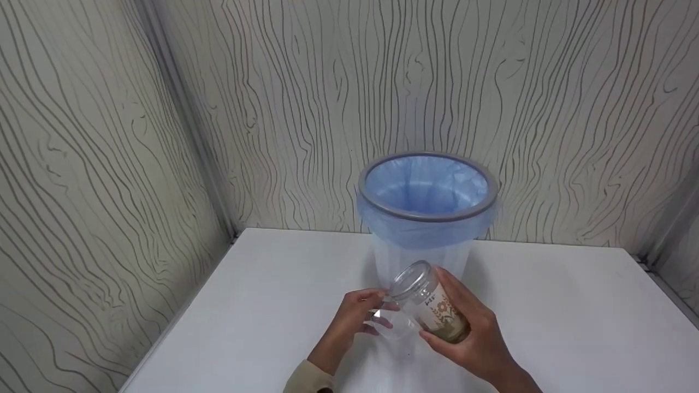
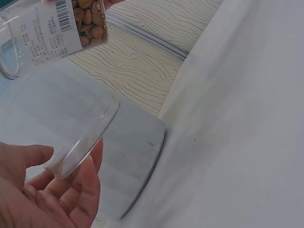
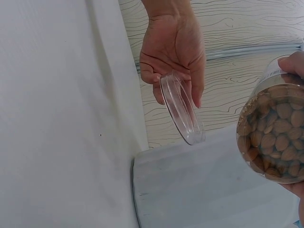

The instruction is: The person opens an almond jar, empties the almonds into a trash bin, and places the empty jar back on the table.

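My left hand [image 1: 354,315] pinches a clear round lid [image 3: 183,111] between thumb and fingers, tilted on its edge. The right hand [image 1: 476,334] grips a clear jar [image 1: 434,308] around its side. The jar leans over with its mouth up and to the left, near the lid but apart from it. Brown almonds [image 3: 280,135] lie at the jar's bottom, as the right wrist view shows from below. Its front label carries orange flowers, while a printed label with a barcode [image 2: 62,15] shows in the left wrist view.
Just beyond the hands stands a translucent bin [image 1: 423,256] with a grey rim and a blue liner bag [image 1: 426,185]. It rests on a white table [image 1: 262,284]. Wood-pattern panels [image 1: 306,109] enclose the table at the back and sides.
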The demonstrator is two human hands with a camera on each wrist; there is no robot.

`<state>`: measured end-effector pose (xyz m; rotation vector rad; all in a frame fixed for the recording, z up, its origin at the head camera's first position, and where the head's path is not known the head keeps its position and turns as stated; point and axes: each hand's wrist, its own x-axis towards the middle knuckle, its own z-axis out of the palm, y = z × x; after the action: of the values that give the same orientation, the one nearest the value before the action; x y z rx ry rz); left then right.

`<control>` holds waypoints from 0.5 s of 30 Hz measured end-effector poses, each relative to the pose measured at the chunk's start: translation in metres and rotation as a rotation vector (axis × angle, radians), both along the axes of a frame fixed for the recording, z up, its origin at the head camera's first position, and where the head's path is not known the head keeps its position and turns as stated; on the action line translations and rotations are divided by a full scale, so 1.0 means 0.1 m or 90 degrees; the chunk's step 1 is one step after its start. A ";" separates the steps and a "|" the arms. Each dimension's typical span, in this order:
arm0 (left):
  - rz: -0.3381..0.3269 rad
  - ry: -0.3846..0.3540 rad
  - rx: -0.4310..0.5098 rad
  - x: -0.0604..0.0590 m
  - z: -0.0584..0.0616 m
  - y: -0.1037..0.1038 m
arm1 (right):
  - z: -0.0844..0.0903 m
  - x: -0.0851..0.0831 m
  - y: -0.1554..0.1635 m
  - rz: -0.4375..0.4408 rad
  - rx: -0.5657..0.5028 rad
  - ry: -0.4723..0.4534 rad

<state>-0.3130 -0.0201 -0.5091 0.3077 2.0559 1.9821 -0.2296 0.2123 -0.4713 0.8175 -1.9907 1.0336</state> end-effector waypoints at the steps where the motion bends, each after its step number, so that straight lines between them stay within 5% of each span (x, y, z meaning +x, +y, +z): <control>1: 0.002 0.000 -0.003 0.00 0.00 0.00 | 0.00 0.00 0.00 -0.001 0.000 -0.001; 15: 0.010 0.004 -0.019 0.01 -0.04 0.01 | 0.02 0.02 -0.01 -0.008 0.005 -0.002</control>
<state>-0.3122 -0.0195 -0.5132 0.2920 2.0963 1.9590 -0.2279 0.2115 -0.4696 0.8077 -2.0015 1.0211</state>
